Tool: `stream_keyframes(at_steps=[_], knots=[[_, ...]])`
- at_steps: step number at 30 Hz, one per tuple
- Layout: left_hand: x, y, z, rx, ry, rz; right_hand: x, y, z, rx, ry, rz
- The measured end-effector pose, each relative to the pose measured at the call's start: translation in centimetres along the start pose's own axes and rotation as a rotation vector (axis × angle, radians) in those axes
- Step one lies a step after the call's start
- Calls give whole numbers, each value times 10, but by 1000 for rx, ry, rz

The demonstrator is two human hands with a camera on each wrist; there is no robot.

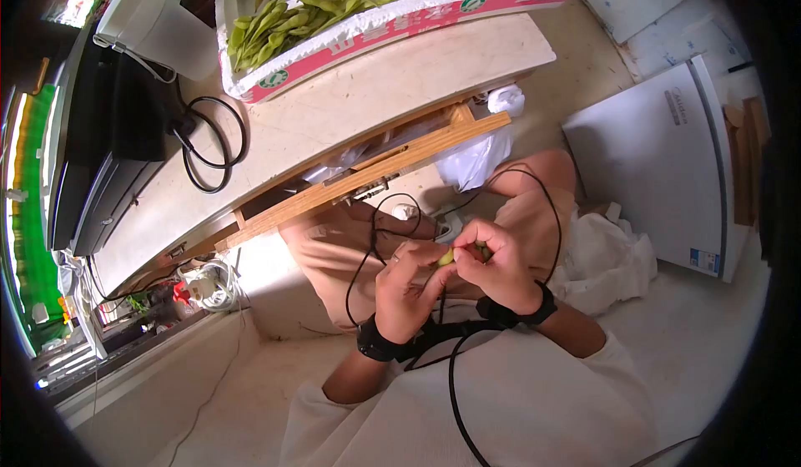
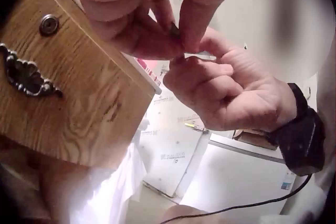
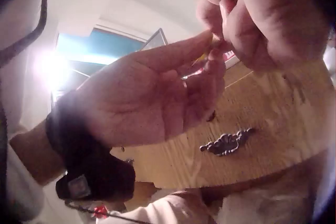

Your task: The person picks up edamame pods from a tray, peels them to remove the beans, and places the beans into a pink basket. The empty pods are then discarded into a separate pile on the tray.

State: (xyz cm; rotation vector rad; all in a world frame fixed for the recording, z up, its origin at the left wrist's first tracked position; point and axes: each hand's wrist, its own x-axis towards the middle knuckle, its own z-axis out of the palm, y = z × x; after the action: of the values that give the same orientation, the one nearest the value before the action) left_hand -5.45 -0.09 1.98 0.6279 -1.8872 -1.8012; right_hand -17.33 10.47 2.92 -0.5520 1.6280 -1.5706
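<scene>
In the head view a small green pod (image 1: 446, 257) lies between the two hands, above the person's lap. The left hand (image 1: 409, 290) pinches it between thumb and fingers. Close beside it, the right hand (image 1: 501, 268) has its fingers curled, with more green pieces (image 1: 481, 252) showing inside them. The fingertips of both hands meet at the pod. In the right wrist view a yellow-green bit (image 3: 202, 57) shows at the left hand's (image 3: 152, 90) fingertips; the right hand (image 3: 268, 19) largely hides the rest.
A white foam box (image 1: 350, 43) of green pods (image 1: 288, 29) stands on the desk (image 1: 334, 104). Below it a wooden drawer (image 1: 367, 179) juts out towards the lap. Black cables (image 1: 455, 375) cross the lap; a white fridge (image 1: 659, 166) stands at the right.
</scene>
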Motion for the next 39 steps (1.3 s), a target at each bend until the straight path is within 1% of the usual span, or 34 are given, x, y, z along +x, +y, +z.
stream_keyframes(at_steps=[1,3,5,6,10,12,13,14,15,17,18,19,20,21,23,24,25,27,31,33,34,35,37,39], knots=[[1,1,-3,240,-44,146,-1,-1,0,-6,-30,-13],[2,1,-4,186,-65,116,-3,-1,-1,-14,-56,-25],[-1,-1,-6,-341,-86,-250,-5,-1,-2,-72,-66,-51],[0,2,-8,-430,-116,-306,-6,-1,-1,-71,-66,-51],[1,1,-9,-431,-143,-331,-7,0,-3,-31,-87,-51],[1,5,-6,-458,-53,-335,-3,-1,-7,-3,-99,-52],[0,4,-7,-459,-54,-336,-2,-5,-11,-17,-125,-4],[-2,1,-8,-424,-98,-319,-1,-6,-13,-31,-151,44],[-3,-1,-8,-389,-142,-303,-2,-6,-11,-31,-150,45],[-3,2,-6,-395,-121,-323,0,-6,-6,-219,-9,-260],[-2,4,-5,-402,-97,-342,0,-8,-6,-219,-9,-261],[-2,4,-6,-401,-98,-340,1,-12,-8,-323,-57,-365],[-3,4,-6,-455,-78,-297,1,-14,-9,-427,-105,-468],[-3,4,-6,-508,-59,-255,0,-15,-10,-427,-104,-469],[-4,4,-7,-520,-47,-239,-2,-16,-11,-492,-197,-415],[-5,4,-7,-534,-33,-224,-3,-14,-11,-475,-214,-382],[-5,3,-7,-534,-34,-225,-4,-14,-10,-475,-213,-381],[-4,2,-7,-497,-105,-192,-5,-16,-8,-385,-188,-320],[-4,2,-9,-505,-149,-204,-6,-9,-7,-313,-181,-311],[-5,2,-8,-493,-152,-182,-11,-4,-6,225,-71,77],[-6,3,-8,-493,-152,-180,-11,-3,-8,504,-90,203],[-6,4,-8,-505,-133,-177,-9,-5,-10,503,-89,200],[-6,5,-8,-519,-117,-171,-5,-9,-13,756,-173,347],[-7,4,-10,-484,-106,-180,-4,-5,-13,728,-184,372]])
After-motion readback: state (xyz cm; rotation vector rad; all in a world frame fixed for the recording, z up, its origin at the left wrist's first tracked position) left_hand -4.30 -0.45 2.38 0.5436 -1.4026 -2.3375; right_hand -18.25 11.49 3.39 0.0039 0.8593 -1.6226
